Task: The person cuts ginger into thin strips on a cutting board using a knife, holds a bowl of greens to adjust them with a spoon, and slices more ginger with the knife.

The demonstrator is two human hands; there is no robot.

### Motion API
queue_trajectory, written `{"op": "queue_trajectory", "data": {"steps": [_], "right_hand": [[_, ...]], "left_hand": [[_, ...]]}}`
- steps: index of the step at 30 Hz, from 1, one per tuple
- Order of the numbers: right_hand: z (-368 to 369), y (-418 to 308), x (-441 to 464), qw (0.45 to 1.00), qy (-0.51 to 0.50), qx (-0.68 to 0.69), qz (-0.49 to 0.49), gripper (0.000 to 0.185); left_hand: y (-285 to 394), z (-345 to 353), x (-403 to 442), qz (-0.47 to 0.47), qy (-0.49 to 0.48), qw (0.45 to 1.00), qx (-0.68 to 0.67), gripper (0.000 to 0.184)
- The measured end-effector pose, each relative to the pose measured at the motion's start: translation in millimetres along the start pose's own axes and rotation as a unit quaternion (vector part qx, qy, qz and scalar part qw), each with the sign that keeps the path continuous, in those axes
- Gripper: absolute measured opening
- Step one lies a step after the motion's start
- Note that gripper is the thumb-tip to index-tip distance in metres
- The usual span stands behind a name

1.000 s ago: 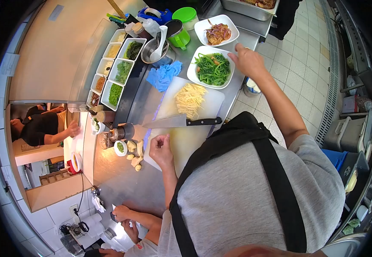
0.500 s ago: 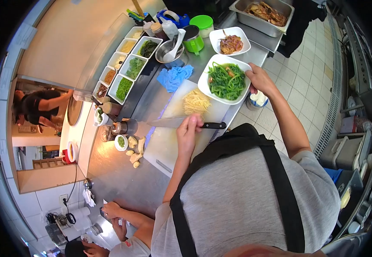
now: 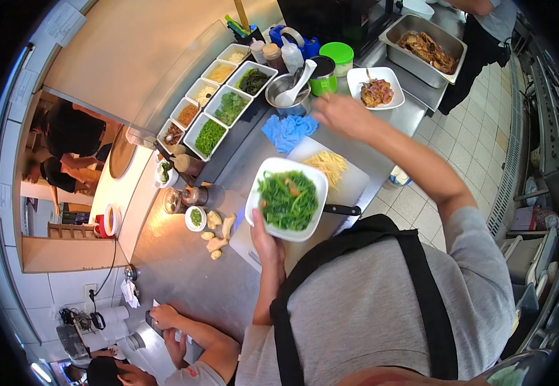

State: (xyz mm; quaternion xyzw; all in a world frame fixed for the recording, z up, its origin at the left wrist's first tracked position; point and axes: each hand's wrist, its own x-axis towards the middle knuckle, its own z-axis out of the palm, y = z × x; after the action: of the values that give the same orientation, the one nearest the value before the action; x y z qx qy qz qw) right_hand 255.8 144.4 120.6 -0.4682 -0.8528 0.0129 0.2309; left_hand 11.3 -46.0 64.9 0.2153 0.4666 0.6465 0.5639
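Observation:
My left hand (image 3: 266,244) holds the white bowl of green vegetables (image 3: 290,199) by its near left rim, above the cutting board (image 3: 358,178). Beyond the bowl lie pale yellow strips (image 3: 328,168) on the board. Only the black handle of the knife (image 3: 342,210) shows; the bowl hides its blade. My right hand (image 3: 337,114) reaches over the counter near the green cup (image 3: 323,76) and the blue cloth (image 3: 288,133). Its fingers are blurred. A white dish of meat with onions (image 3: 377,90) stands to its right.
White containers of chopped ingredients (image 3: 209,137) line the back left. Ginger pieces (image 3: 216,243) and jars (image 3: 195,195) lie left of the board. A metal tray of cooked food (image 3: 421,51) stands at the upper right. Co-workers are at the lower left, upper right and behind the opening.
The vegetable bowl has moved left from the counter's right side, out of my right hand into my left. My right hand has moved up and left, towards the green cup.

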Motion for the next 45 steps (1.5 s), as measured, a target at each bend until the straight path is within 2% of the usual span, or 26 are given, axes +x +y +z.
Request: {"op": "queue_trajectory", "data": {"steps": [2, 3, 5, 8, 11, 13, 15, 18, 21, 23, 25, 27, 29, 32, 35, 36, 40, 42, 43, 44, 45], "right_hand": [[16, 29, 55, 0.957, 0.089, -0.249, -0.122, 0.014], [24, 38, 77, 0.943, 0.069, -0.302, -0.125, 0.015], [33, 57, 100, 0.918, 0.051, -0.350, -0.177, 0.016], [35, 60, 115, 0.889, -0.063, -0.400, -0.215, 0.017], [15, 51, 116, 0.882, -0.071, -0.411, -0.220, 0.015], [-8, 39, 112, 0.891, -0.072, -0.407, -0.187, 0.012], [-32, 27, 97, 0.914, -0.075, -0.374, -0.136, 0.010], [-25, 21, 70, 0.955, -0.019, -0.292, -0.043, 0.011], [1, 0, 10, 0.981, -0.036, -0.190, -0.023, 0.015], [18, -28, -31, 0.988, 0.094, -0.118, 0.030, 0.011], [21, -61, -82, 0.977, 0.163, 0.056, 0.128, 0.014], [34, -99, -135, 0.932, 0.185, 0.195, 0.243, 0.019], [40, -139, -194, 0.864, 0.216, 0.306, 0.337, 0.025], [45, -200, -264, 0.811, 0.250, 0.238, 0.472, 0.026], [56, -269, -317, 0.681, 0.301, 0.213, 0.632, 0.028], [73, -278, -330, 0.635, 0.314, 0.186, 0.680, 0.028], [30, -343, -324, 0.493, 0.374, 0.157, 0.770, 0.031], [22, -363, -301, 0.496, 0.391, 0.100, 0.769, 0.032], [5, -322, -358, 0.487, 0.395, 0.107, 0.772, 0.033], [-1, -322, -354, 0.492, 0.385, 0.088, 0.776, 0.035], [-2, -320, -351, 0.528, 0.367, 0.025, 0.766, 0.035]], "left_hand": [[7, -19, -12, -0.002, 0.034, 0.999, 0.006, 0.051], [10, -28, -17, -0.003, 0.051, 0.999, 0.009, 0.051], [12, -47, -26, -0.005, 0.066, 0.998, 0.020, 0.054], [16, -61, -36, -0.001, 0.093, 0.996, 0.017, 0.055], [22, -58, -41, 0.000, 0.111, 0.994, 0.019, 0.057], [28, -50, -42, -0.010, 0.110, 0.994, 0.028, 0.058], [27, -48, -37, -0.010, 0.091, 0.995, 0.039, 0.058], [27, -41, -25, -0.001, 0.028, 0.999, 0.043, 0.058], [34, -42, -19, -0.026, -0.049, 0.997, 0.052, 0.061], [41, -54, -2, -0.058, -0.112, 0.990, 0.056, 0.066], [50, -53, 13, -0.102, -0.178, 0.976, 0.071, 0.067], [55, -53, 40, -0.153, -0.253, 0.952, 0.084, 0.068], [63, -38, 53, -0.213, -0.316, 0.919, 0.098, 0.068], [48, -25, 88, -0.243, -0.359, 0.891, 0.132, 0.063], [44, -5, 108, -0.311, -0.423, 0.842, 0.126, 0.059], [14, 2, 125, -0.316, -0.455, 0.823, 0.126, 0.060], [-46, 47, 111, -0.366, -0.538, 0.752, 0.103, 0.055], [-57, 71, 93, -0.400, -0.579, 0.704, 0.096, 0.053], [-107, 119, 35, -0.429, -0.572, 0.688, 0.125, 0.052], [-123, 128, 27, -0.444, -0.584, 0.669, 0.119, 0.052], [-141, 135, 20, -0.459, -0.599, 0.647, 0.112, 0.052]]}}
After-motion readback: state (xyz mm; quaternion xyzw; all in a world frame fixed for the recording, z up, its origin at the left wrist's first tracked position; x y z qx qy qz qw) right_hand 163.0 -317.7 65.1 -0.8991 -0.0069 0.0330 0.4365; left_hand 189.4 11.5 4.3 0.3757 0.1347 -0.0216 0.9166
